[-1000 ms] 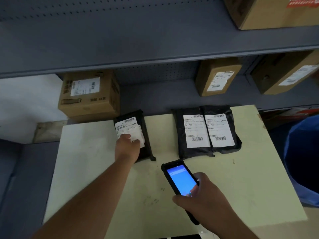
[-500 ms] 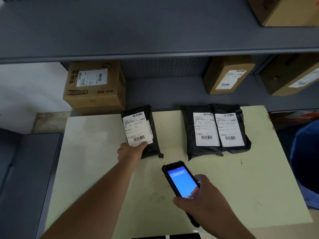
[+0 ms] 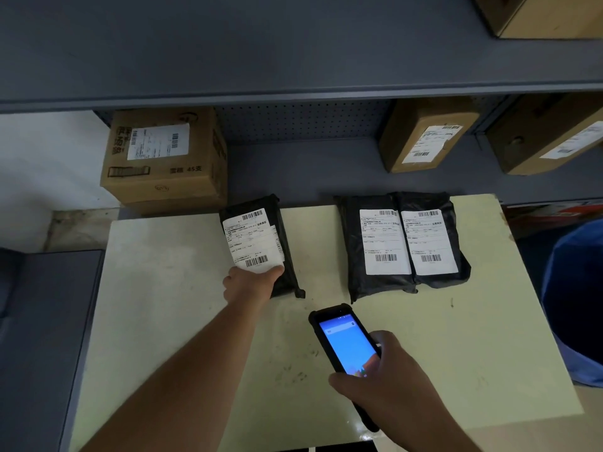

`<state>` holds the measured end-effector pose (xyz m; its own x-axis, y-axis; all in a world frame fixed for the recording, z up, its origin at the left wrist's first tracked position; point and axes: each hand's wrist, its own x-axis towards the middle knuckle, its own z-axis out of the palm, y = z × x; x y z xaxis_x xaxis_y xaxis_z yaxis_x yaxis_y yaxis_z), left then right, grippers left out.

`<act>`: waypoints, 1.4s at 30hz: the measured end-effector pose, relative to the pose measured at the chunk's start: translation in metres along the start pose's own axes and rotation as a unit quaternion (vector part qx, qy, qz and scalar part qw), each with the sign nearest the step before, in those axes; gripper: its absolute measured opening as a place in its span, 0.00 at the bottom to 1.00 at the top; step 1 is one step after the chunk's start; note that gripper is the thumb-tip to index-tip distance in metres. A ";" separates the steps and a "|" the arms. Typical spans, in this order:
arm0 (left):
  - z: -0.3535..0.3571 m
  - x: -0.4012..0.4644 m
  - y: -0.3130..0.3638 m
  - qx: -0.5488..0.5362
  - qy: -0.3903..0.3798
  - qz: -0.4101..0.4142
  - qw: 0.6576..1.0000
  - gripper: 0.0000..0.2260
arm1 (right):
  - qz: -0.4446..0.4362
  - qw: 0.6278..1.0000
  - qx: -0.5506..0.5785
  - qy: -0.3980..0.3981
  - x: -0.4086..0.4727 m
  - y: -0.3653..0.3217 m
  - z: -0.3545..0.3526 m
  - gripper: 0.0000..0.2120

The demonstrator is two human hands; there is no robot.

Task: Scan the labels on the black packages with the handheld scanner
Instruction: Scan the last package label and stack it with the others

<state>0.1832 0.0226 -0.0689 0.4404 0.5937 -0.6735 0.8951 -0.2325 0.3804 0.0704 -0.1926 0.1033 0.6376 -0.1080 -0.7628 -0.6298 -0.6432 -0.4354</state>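
— Fingers of the left hand (image 3: 249, 283) grip the near end of the lone black package (image 3: 261, 246) on the table (image 3: 163, 288)?
— Yes — right hand (image 3: 388, 380) clasps the scanner (image 3: 346, 347); two more packages (image 3: 403, 243) lie beside.

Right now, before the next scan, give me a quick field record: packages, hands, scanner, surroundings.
table: pale tabletop, three black packages on it
left package: label up, alone, near the table's far edge
middle package: label up, touching the right package, whose label also faces up
left hand: resting on the left package's near end, at the label's lower edge
right hand: holding the handheld scanner
scanner screen: lit blue, facing up
shelf behind: cardboard boxes with labels
right edge: blue bin, partly in view
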 end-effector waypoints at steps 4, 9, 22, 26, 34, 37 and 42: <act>0.004 -0.005 0.006 -0.003 -0.008 0.009 1.000 0.44 | 0.004 1.000 0.018 0.015 0.002 0.002 -0.001 0.34; 0.006 -0.011 0.013 -0.005 -0.009 0.020 1.000 0.41 | 0.006 0.999 0.025 0.022 0.003 0.005 -0.002 0.36; 0.001 -0.026 0.022 -0.005 -0.007 0.049 0.999 0.41 | 0.003 0.999 0.028 0.019 -0.001 0.019 -0.014 0.39; -0.001 -0.027 0.021 -0.018 -0.022 0.046 0.999 0.41 | 0.001 1.000 0.028 0.014 -0.004 0.022 -0.017 0.38; -0.016 -0.029 0.007 -0.112 -0.088 0.048 0.989 0.36 | 0.003 1.000 0.024 0.001 -0.010 0.025 -0.024 0.37; -0.023 -0.027 0.001 -0.090 -0.125 0.046 0.987 0.31 | 0.006 1.000 0.014 -0.004 -0.012 0.025 -0.025 0.37; -0.032 -0.030 -0.013 -0.103 -0.169 0.051 0.979 0.19 | -0.002 1.000 0.006 -0.005 -0.017 0.020 -0.028 0.32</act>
<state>0.1563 0.0321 -0.0336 0.5559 0.2779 -0.7834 0.8276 -0.0972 0.5528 0.0591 -0.2247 0.1209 0.6357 -0.0984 -0.7656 -0.6327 -0.6346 -0.4438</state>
